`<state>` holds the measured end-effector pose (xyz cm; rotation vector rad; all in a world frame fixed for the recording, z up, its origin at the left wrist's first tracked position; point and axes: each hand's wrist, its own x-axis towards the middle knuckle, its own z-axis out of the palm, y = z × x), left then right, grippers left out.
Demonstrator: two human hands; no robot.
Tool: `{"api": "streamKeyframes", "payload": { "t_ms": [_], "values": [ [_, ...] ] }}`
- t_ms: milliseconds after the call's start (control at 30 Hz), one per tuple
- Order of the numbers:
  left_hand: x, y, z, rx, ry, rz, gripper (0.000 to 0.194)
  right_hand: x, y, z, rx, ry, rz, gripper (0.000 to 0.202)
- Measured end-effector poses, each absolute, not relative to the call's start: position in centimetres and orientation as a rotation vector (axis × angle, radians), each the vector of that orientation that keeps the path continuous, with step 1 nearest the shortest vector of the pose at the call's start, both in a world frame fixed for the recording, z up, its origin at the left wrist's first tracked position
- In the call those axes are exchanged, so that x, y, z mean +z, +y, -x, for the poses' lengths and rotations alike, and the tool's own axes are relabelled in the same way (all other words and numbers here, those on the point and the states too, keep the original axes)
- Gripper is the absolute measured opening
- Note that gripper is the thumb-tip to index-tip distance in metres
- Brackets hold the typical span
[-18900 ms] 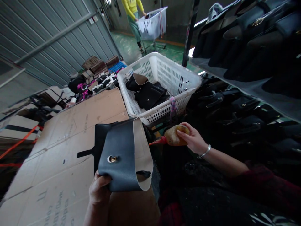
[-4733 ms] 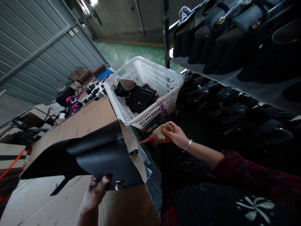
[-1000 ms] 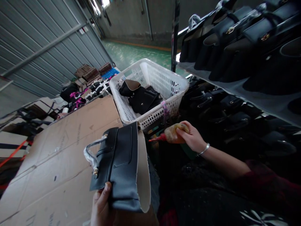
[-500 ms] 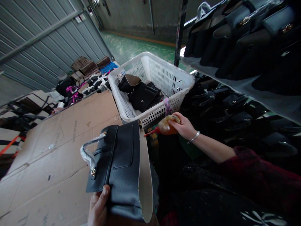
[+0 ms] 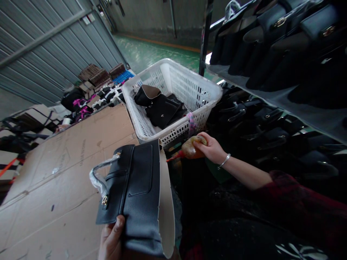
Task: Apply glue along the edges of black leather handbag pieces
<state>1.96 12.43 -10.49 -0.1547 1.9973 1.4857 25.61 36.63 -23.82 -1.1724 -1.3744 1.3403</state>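
Observation:
A black handbag (image 5: 141, 191) lies over the right edge of the cardboard, its pale-lined open end facing right. Its handle (image 5: 99, 175) is wrapped in clear plastic and joined by gold-coloured fittings. My left hand (image 5: 111, 236) grips the bag at the lower left, thumb on top; the other fingers are mostly hidden underneath. My right hand (image 5: 210, 147) is closed around a squeeze bottle (image 5: 191, 148) with amber contents and a red nozzle. The nozzle's tip is at the upper part of the bag's pale open edge; whether it touches cannot be told.
A white plastic basket (image 5: 173, 135) holding black bag pieces (image 5: 164, 110) stands beyond the bag. Flattened cardboard (image 5: 67, 173) covers the surface at left. Racks of black handbags (image 5: 287, 47) rise on the right. Stacked brown bundles (image 5: 99, 77) sit at the far left.
The bottle's nozzle has moved slightly down along the bag's open edge. The whole view has shifted slightly left. Both hands keep their holds.

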Motion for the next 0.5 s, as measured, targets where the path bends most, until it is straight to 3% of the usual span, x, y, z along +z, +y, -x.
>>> {"api": "streamKeyframes", "payload": {
  "t_ms": [267, 500],
  "values": [
    [-11.9, 11.7, -0.8, 1.467, 2.047, 0.036, 0.055, -24.3, 38.1, -24.2, 1.289, -1.238, 1.143, 0.031],
    [-11.1, 12.1, -0.9, 1.42, 2.0, 0.142, 0.06, -24.8, 38.0, -24.3, 1.168, -1.333, 1.235, 0.027]
  ]
}}
